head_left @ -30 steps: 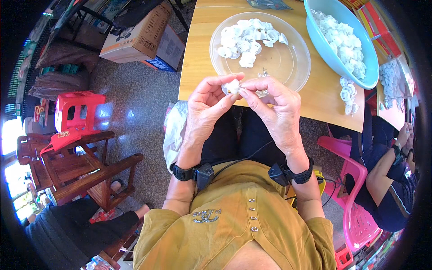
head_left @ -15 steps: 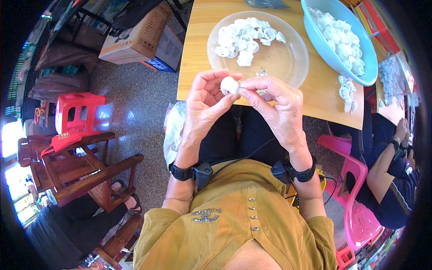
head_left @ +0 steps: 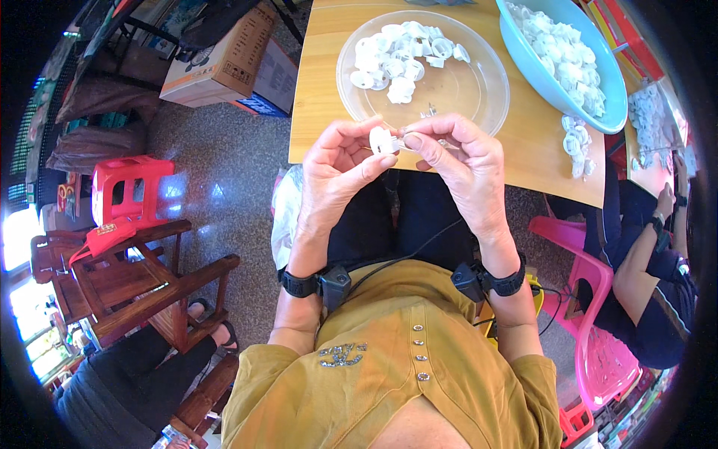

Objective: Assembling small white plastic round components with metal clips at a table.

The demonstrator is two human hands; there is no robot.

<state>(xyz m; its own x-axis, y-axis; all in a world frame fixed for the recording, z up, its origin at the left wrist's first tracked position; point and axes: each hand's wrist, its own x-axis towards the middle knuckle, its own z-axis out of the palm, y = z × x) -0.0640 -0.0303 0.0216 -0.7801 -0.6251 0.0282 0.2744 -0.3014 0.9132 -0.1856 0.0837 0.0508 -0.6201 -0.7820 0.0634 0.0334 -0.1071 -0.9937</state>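
Note:
Between the thumb and fingers of my left hand (head_left: 340, 161) is a small round white plastic part (head_left: 381, 141), turned with its narrow side toward the right. My right hand (head_left: 460, 156) pinches at that side of the part; whatever its fingertips hold is too small to make out. Both hands are held above the front edge of the wooden table (head_left: 318, 82). Just beyond them lies a clear round tray (head_left: 490, 93) with a heap of similar white parts (head_left: 404, 52). A few small metal pieces (head_left: 428, 111) rest in the tray's near side.
A blue basin (head_left: 516, 45) full of white parts stands at the right, with loose white parts (head_left: 576, 146) below it. Another person (head_left: 636, 288) sits at the right by a pink chair (head_left: 591, 299). Left are a wooden chair (head_left: 142, 277), a red stool (head_left: 134, 187) and cardboard boxes (head_left: 224, 67).
The white part has turned in my left fingers, showing more of its narrow side. My right fingertips have shifted slightly. The table and tray sit a little further left and higher in view.

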